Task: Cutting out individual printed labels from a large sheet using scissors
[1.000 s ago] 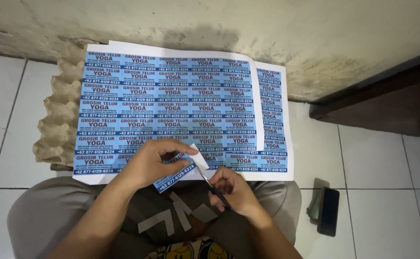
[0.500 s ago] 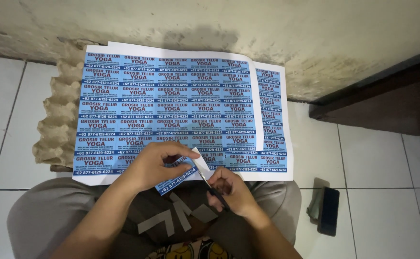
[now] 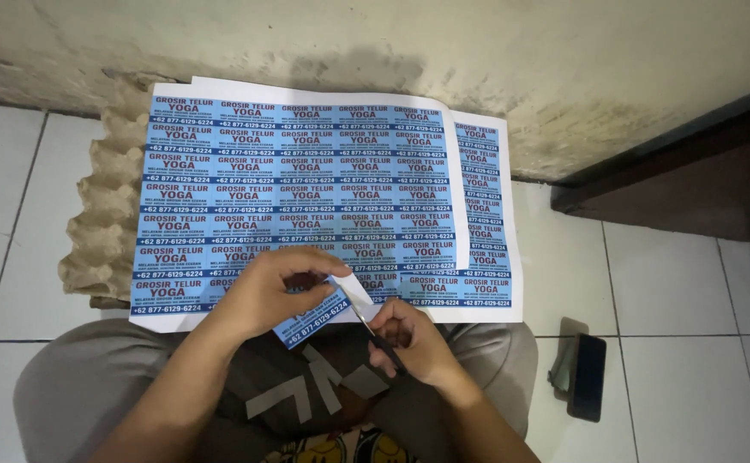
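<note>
My left hand point(image 3: 272, 287) pinches a small blue printed label strip point(image 3: 313, 317) over my lap. My right hand point(image 3: 414, 339) grips a pair of scissors point(image 3: 366, 319) whose blades meet the right end of that strip. Just beyond my hands lies a large sheet of blue printed labels point(image 3: 298, 184) in rows, with a second narrower sheet point(image 3: 485, 223) under its right edge. Both sheets rest on a grey cardboard egg tray point(image 3: 109, 223).
A dark phone point(image 3: 587, 375) lies on the white tiled floor point(image 3: 675, 291) to my right. A stained wall point(image 3: 478, 51) runs along the back, and a dark wooden door frame point(image 3: 684, 180) stands at the right. My knees fill the bottom of the view.
The label strip has shifted slightly in my left hand as the scissors work along its end. Both hands stay in about the same place.
</note>
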